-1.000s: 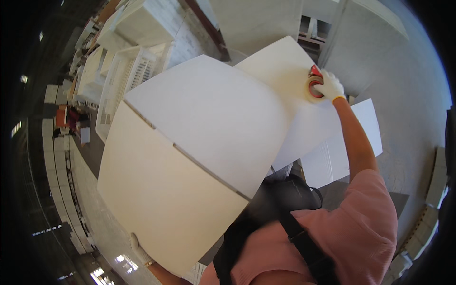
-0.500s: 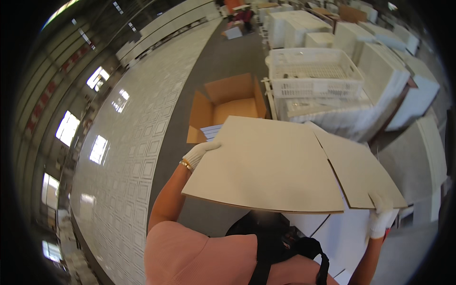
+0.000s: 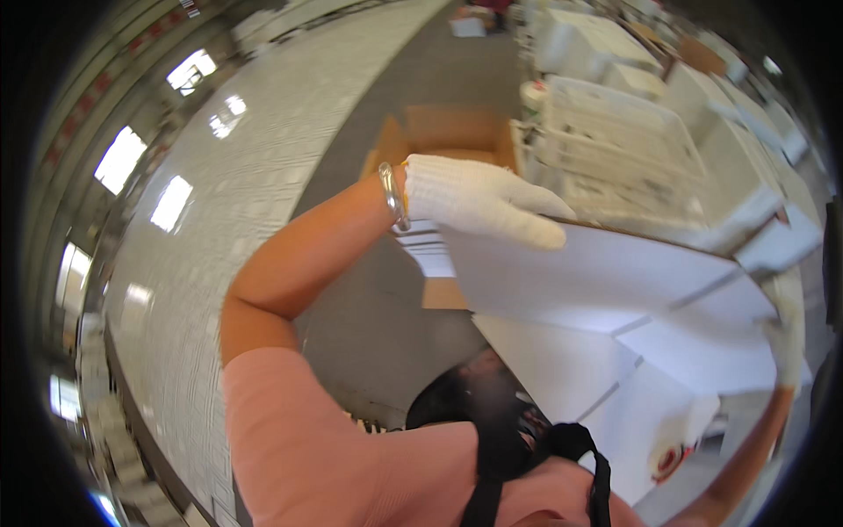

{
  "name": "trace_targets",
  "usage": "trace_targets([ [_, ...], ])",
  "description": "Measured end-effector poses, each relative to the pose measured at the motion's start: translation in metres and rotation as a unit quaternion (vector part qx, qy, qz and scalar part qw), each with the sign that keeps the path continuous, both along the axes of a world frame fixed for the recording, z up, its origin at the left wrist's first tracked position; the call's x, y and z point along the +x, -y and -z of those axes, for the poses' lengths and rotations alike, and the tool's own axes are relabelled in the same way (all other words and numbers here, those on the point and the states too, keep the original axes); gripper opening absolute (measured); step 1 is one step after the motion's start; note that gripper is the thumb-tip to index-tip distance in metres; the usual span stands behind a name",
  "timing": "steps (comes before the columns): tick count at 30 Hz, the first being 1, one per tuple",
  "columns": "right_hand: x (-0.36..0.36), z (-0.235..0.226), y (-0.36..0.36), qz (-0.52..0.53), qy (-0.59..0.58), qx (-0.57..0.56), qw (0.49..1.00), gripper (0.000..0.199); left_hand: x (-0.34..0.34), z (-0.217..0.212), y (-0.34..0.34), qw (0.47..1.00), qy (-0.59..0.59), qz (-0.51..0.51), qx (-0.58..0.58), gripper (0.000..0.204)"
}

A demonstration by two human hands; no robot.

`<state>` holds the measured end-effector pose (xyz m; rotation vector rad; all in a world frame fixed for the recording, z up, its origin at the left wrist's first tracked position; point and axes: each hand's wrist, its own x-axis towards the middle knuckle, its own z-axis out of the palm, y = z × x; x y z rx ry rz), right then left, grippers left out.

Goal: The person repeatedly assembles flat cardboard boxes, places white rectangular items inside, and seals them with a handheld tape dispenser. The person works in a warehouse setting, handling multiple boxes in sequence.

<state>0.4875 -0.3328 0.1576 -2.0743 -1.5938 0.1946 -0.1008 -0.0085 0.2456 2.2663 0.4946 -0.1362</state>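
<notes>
Head view, the only one I have on the feed: I find the white cardboard sheet tilted between the two hands, its long axis running left to right, with its far edge uppermost. From the left hand it extends rightward and toward the near side. That hand is at the sheet's far left part, already in contact, fingers and thumb pinched over the far edge. The right hand is at the opposite end, touching the right flap; blur prevents me from telling whether its fingers are clenched there. Neither hand is the nearer, since each meets the sheet at its own end.

Condition of the sheet: smooth, plain white on the face toward me, shaded grey in part, with a thin brown edge along the far side and a dark slot setting the flap off. Nearer and lower I note white panels; I cannot confirm whether they belong to the same piece. A red tape dispenser lies on them at the near right. An open brown carton sits beyond the left hand
</notes>
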Motion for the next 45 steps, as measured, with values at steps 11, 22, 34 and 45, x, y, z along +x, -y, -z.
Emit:
trace_targets([
  [11, -0.123, 0.020, -0.035, 0.182, 0.354, 0.189, 0.898, 0.100, 0.064, 0.017, -0.076, 0.991, -0.110, 0.069, -0.013, 0.059],
  [22, -0.149, 0.029, 0.020, 0.153, 0.291, 0.176, 0.928, 0.087, 0.088, 0.021, -0.087, 0.970, -0.193, 0.141, 0.045, 0.068],
  [34, -0.183, 0.017, 0.041, 0.158, 0.245, 0.290, 0.912, 0.035, 0.091, 0.011, -0.065, 0.967, -0.182, 0.174, 0.032, 0.080],
  [45, -0.177, -0.006, 0.035, 0.080, 0.224, 0.249, 0.939, 0.025, 0.071, 0.008, -0.052, 0.979, -0.114, 0.164, -0.047, 0.094],
])
